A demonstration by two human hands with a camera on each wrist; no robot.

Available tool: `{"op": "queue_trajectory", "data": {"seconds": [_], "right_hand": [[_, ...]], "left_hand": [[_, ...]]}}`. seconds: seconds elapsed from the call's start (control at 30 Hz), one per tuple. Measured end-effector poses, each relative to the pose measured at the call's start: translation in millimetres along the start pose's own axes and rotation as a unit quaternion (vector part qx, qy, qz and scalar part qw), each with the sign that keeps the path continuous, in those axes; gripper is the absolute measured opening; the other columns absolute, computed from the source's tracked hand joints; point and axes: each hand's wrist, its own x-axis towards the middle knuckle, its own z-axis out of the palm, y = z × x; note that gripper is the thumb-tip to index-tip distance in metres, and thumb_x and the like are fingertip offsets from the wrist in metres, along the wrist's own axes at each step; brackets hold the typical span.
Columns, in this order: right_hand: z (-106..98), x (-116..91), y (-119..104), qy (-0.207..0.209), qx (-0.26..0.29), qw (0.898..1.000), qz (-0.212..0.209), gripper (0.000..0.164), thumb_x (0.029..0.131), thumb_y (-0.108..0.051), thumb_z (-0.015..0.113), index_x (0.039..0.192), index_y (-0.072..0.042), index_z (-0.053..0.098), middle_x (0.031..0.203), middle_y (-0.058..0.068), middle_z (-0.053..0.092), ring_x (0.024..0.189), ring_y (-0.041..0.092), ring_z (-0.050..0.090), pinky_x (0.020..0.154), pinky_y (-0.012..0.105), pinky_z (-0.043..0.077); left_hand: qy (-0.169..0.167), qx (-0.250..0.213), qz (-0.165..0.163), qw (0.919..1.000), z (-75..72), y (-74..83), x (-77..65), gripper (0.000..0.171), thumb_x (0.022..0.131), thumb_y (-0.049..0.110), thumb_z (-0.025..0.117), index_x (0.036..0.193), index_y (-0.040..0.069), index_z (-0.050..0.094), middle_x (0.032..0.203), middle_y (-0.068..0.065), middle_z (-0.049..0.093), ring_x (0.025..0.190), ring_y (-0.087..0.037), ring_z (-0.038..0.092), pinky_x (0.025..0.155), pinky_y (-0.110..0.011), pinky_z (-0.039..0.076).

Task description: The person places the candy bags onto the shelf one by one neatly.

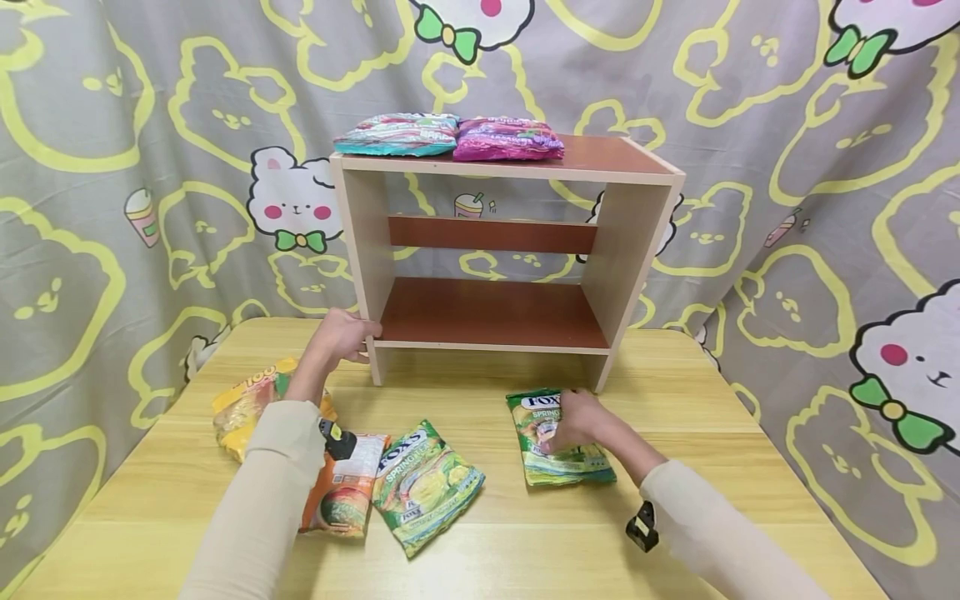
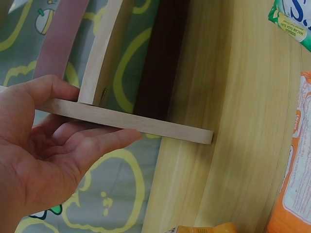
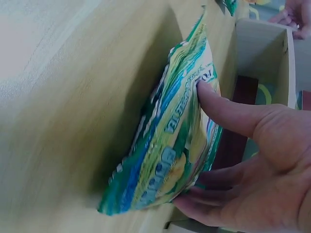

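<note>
My left hand grips the lower left side panel of a small wooden shelf unit. In the left wrist view the thumb lies on one side of the panel and the fingers on the other. My right hand holds a green FOX'S candy bag in front of the shelf's right leg. In the right wrist view, thumb and fingers grip this bag from opposite sides, and it stands tilted off the table. A second green FOX'S candy bag lies flat at the table's middle front.
An orange bag and a yellow bag lie on the table at the left, partly behind my left arm. On the shelf's top board rest a teal bag and a purple bag. A patterned curtain hangs behind.
</note>
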Motion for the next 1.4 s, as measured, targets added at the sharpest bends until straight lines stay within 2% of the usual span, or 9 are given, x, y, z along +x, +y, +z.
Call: {"op": "queue_trajectory", "data": {"seconds": [0.2, 0.47, 0.67, 0.87, 0.9, 1.0, 1.1, 1.3, 1.4], "right_hand": [[0.3, 3.2, 9.1, 0.004, 0.046, 0.999, -0.02, 0.105, 0.064, -0.031, 0.096, 0.145, 0.007, 0.042, 0.149, 0.036, 0.038, 0.138, 0.053, 0.038, 0.112, 0.061, 0.041], [0.4, 4.2, 14.9, 0.007, 0.062, 0.997, -0.034, 0.103, 0.064, -0.029, 0.097, 0.145, 0.005, 0.043, 0.148, 0.035, 0.038, 0.136, 0.053, 0.039, 0.112, 0.063, 0.041], [-5.7, -1.2, 15.4, -0.011, 0.093, 0.995, -0.029, 0.099, 0.072, -0.029, 0.09, 0.147, 0.01, 0.038, 0.15, 0.037, 0.037, 0.139, 0.053, 0.037, 0.112, 0.061, 0.041], [-10.5, -0.6, 26.0, -0.026, 0.153, 0.988, 0.001, 0.103, 0.085, -0.031, 0.08, 0.149, 0.021, 0.019, 0.154, 0.043, 0.023, 0.142, 0.055, 0.032, 0.117, 0.06, 0.035], [-10.9, 0.1, 28.2, -0.031, 0.159, 0.987, 0.008, 0.103, 0.086, -0.032, 0.079, 0.149, 0.022, 0.018, 0.154, 0.044, 0.023, 0.137, 0.055, 0.039, 0.114, 0.059, 0.04], [-11.2, 1.8, 34.0, -0.042, 0.154, 0.987, 0.021, 0.095, 0.086, -0.035, 0.079, 0.144, 0.022, 0.029, 0.143, 0.041, 0.041, 0.105, 0.042, 0.06, 0.089, 0.048, 0.056], [-9.9, 4.0, 38.6, -0.049, 0.143, 0.988, 0.032, 0.086, 0.085, -0.037, 0.08, 0.135, 0.021, 0.041, 0.126, 0.032, 0.054, 0.084, 0.029, 0.058, 0.067, 0.04, 0.056], [-6.1, 8.0, 41.0, -0.053, 0.124, 0.99, 0.041, 0.091, 0.084, -0.039, 0.081, 0.137, 0.022, 0.039, 0.133, 0.034, 0.052, 0.107, 0.034, 0.056, 0.081, 0.042, 0.058], [-5.0, 9.2, 39.9, -0.055, 0.121, 0.99, 0.045, 0.091, 0.085, -0.038, 0.08, 0.138, 0.022, 0.037, 0.134, 0.035, 0.051, 0.11, 0.035, 0.055, 0.086, 0.045, 0.057]], "left_hand": [[0.001, -0.002, -0.001, 1.0, 0.7, 0.0, -0.6, 0.04, 0.094, 0.016, 0.06, 0.121, -0.012, 0.065, 0.138, -0.028, 0.057, 0.116, -0.038, 0.063, 0.089, -0.047, 0.061], [0.004, -0.002, 0.002, 1.0, 0.6, 0.3, -0.7, 0.04, 0.094, 0.016, 0.06, 0.122, -0.012, 0.065, 0.137, -0.028, 0.057, 0.117, -0.039, 0.063, 0.087, -0.044, 0.062], [0.004, 0.001, 0.002, 1.0, 0.3, 0.0, -1.2, 0.04, 0.094, 0.017, 0.061, 0.122, -0.012, 0.066, 0.138, -0.027, 0.057, 0.115, -0.037, 0.063, 0.088, -0.046, 0.062], [0.005, 0.003, 0.0, 1.0, 0.8, -0.5, 0.8, 0.039, 0.094, 0.017, 0.061, 0.12, -0.011, 0.067, 0.136, -0.027, 0.058, 0.111, -0.034, 0.064, 0.084, -0.042, 0.063], [0.006, 0.003, 0.0, 1.0, 0.7, -0.5, 1.2, 0.039, 0.094, 0.017, 0.062, 0.12, -0.011, 0.067, 0.136, -0.026, 0.058, 0.111, -0.034, 0.064, 0.083, -0.041, 0.064], [0.007, 0.001, 0.001, 1.0, 0.8, -0.1, 1.1, 0.04, 0.093, 0.017, 0.061, 0.121, -0.011, 0.066, 0.135, -0.026, 0.059, 0.113, -0.036, 0.064, 0.082, -0.04, 0.064], [0.009, -0.003, -0.001, 1.0, 0.9, -0.1, 1.1, 0.039, 0.093, 0.016, 0.061, 0.12, -0.011, 0.066, 0.134, -0.026, 0.059, 0.114, -0.038, 0.064, 0.084, -0.042, 0.063], [0.002, -0.001, -0.001, 1.0, 0.5, -0.2, 0.3, 0.04, 0.094, 0.016, 0.061, 0.121, -0.012, 0.066, 0.136, -0.028, 0.058, 0.12, -0.043, 0.061, 0.086, -0.043, 0.062], [0.003, -0.001, 0.0, 1.0, -0.2, -0.8, 0.6, 0.039, 0.094, 0.016, 0.061, 0.12, -0.012, 0.066, 0.135, -0.029, 0.059, 0.121, -0.045, 0.06, 0.085, -0.043, 0.063]]}}
